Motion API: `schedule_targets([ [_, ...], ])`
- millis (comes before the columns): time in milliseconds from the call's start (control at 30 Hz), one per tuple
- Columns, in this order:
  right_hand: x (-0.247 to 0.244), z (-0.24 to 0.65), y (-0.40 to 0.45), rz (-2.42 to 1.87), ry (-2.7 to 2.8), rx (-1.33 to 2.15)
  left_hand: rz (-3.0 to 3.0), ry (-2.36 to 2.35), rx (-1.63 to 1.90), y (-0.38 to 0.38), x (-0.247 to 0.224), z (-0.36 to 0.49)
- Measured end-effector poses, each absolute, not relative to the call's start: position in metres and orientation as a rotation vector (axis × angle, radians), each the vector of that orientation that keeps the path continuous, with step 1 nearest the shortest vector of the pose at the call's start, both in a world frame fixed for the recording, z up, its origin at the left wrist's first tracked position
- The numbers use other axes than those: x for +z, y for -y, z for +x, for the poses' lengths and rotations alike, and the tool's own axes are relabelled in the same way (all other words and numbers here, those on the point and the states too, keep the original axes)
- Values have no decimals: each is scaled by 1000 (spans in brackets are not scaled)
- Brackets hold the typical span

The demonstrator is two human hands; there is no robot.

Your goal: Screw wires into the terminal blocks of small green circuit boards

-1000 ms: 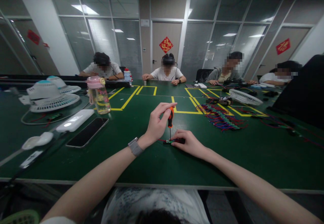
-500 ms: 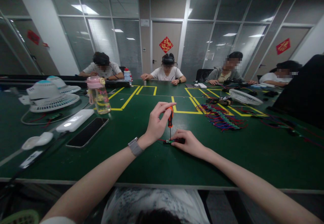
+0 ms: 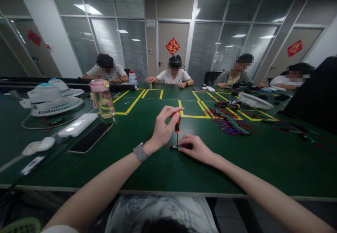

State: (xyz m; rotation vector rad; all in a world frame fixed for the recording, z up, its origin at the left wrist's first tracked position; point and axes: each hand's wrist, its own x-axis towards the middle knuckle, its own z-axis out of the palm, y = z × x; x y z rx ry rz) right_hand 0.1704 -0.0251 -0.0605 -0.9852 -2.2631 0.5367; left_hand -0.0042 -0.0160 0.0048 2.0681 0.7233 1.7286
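Observation:
My left hand is closed around the top of a screwdriver with an orange and black handle. The screwdriver stands upright, its thin shaft pointing down at a small green circuit board on the table. Whether the tip sits in a screw is too small to tell. My right hand rests on the table, fingers pinched at the board's right end, steadying it by the shaft. Red wire leaves the board on its left side, and darker wires partly show under my right fingers.
On the green table lie a phone, a white power bank and a pink-lidded bottle to the left. White fan parts stand beyond. A row of wired boards lies right. Several people sit opposite.
The screwdriver handle has turned slightly within my left fingers. Both hands and the circuit board stay in nearly the same place.

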Motion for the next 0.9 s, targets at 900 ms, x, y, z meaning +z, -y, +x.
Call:
schedule_targets([
  [900, -60, 171, 25, -983, 2269, 534, 1878, -666, 1693, 10, -3, -1],
])
